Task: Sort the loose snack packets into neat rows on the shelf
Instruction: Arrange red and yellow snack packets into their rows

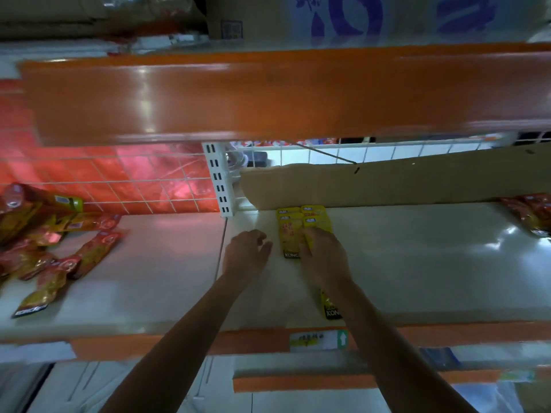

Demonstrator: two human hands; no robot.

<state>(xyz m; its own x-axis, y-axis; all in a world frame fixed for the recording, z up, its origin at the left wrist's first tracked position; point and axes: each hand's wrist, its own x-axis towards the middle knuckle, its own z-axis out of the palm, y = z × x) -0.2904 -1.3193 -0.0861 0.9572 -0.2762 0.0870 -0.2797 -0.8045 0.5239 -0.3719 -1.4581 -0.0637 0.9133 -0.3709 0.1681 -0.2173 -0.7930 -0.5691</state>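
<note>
Several yellow snack packets (pixel 290 231) lie in two overlapping rows at the back of the white shelf (pixel 417 263), against a cardboard sheet. My right hand (pixel 323 257) lies on the right-hand row, fingers laid over the packets. My left hand (pixel 246 253) hovers just left of the rows with fingers loosely curled, holding nothing. One more yellow packet (pixel 329 305) lies near the shelf's front edge, partly hidden under my right forearm.
A loose heap of red and gold packets (pixel 44 248) covers the left bay. More red packets (pixel 530 213) sit at the far right. A cardboard sheet (pixel 387 186) leans on the wire back grid (pixel 134 180). An orange shelf (pixel 268 93) hangs close overhead.
</note>
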